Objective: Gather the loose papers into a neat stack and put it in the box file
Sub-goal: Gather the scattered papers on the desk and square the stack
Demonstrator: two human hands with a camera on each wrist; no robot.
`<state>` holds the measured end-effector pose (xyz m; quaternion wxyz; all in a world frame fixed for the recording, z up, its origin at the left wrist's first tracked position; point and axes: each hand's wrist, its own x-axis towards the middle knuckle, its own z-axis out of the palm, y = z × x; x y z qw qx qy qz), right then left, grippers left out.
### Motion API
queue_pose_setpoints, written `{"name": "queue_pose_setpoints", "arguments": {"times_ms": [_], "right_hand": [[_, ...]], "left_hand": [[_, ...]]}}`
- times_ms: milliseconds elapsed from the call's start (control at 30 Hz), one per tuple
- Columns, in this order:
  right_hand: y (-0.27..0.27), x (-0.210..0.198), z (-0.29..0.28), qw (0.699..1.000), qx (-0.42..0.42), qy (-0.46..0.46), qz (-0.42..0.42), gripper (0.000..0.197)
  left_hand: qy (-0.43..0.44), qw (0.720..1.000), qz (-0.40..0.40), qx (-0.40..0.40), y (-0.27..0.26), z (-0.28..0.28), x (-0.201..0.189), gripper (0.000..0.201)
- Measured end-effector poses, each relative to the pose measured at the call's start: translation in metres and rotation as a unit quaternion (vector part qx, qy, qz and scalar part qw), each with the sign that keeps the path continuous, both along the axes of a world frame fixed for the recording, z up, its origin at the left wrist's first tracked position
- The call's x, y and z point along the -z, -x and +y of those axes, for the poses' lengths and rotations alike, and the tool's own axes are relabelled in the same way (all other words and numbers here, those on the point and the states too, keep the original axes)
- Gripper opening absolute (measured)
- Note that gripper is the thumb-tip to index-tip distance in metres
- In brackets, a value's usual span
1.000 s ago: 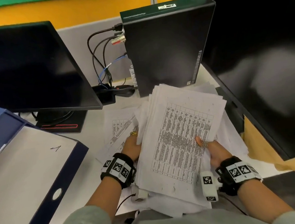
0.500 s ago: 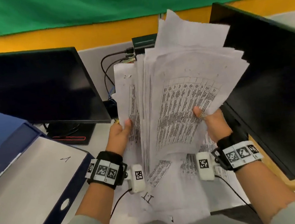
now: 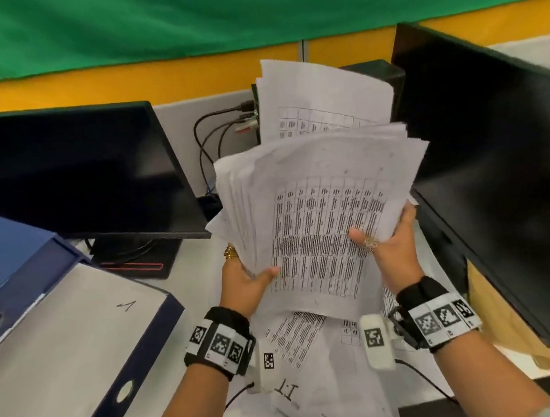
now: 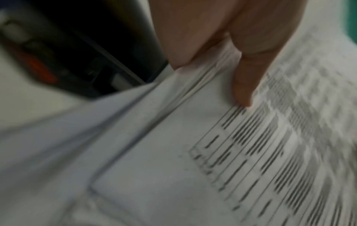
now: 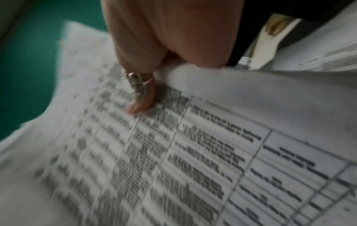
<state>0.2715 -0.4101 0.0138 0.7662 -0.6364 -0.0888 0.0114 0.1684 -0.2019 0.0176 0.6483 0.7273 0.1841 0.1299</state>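
An uneven sheaf of printed papers (image 3: 320, 211) is held up above the desk, edges fanned and one sheet sticking up behind. My left hand (image 3: 245, 279) grips its left edge, thumb on the front sheet (image 4: 193, 152). My right hand (image 3: 391, 243) grips the right edge, ringed thumb across the printed table (image 5: 173, 152). More loose sheets (image 3: 317, 364) lie on the desk under my wrists. The open blue box file (image 3: 120, 361) sits at the left with a white sheet inside.
A dark monitor (image 3: 64, 173) stands behind the box file and another monitor (image 3: 503, 171) at the right. A black computer case (image 3: 378, 73) and cables (image 3: 217, 130) are behind the papers. A brown envelope (image 3: 509, 320) lies under the right monitor.
Both hands lifted the sheaf off the desk and tilted it upright. Since half a second ago it has come lower and the left thumb has moved onto the front sheet.
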Motion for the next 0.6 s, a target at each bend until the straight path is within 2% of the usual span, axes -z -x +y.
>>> {"name": "queue_pose_setpoints", "arguments": {"times_ms": [67,167,233,267,333,367,433,467,533,600], "right_hand": [[-0.005,0.005,-0.006,0.998,-0.05,-0.026,0.022,0.102],[-0.013,0.001,-0.016,0.987,-0.15,-0.001,0.055,0.093],[-0.019,-0.004,-0.021,0.983,-0.166,0.015,0.072,0.096],[-0.023,-0.006,-0.023,0.983,-0.167,0.018,0.073,0.096],[-0.032,-0.012,-0.024,0.982,-0.178,0.024,0.066,0.093],[-0.036,-0.015,-0.023,0.98,-0.185,0.032,0.062,0.089],[-0.042,-0.017,-0.017,0.977,-0.196,0.076,0.047,0.077],[-0.043,-0.016,-0.013,0.975,-0.193,0.105,0.037,0.071],[-0.044,-0.013,-0.005,0.978,-0.154,0.139,0.03,0.048],[-0.039,-0.019,0.004,0.986,-0.111,0.121,0.035,0.041]], "left_hand": [[0.031,0.999,0.014,-0.007,-0.002,0.009,0.002,0.043],[0.029,0.997,0.063,0.035,-0.001,0.024,-0.004,0.042],[0.041,0.99,0.105,0.08,0.003,0.03,-0.012,0.037],[0.035,0.986,0.134,0.094,0.001,0.033,-0.014,0.032],[-0.035,0.974,0.183,0.127,-0.005,0.035,-0.02,0.03],[-0.048,0.973,0.171,0.146,-0.009,0.034,-0.026,0.036],[-0.067,0.974,0.098,0.191,-0.02,0.032,-0.026,0.049],[-0.097,0.976,0.069,0.181,-0.022,0.029,-0.023,0.047],[-0.143,0.986,0.057,0.064,-0.025,0.023,-0.02,0.029],[-0.133,0.991,0.017,-0.016,-0.031,0.018,-0.018,0.017]]}}
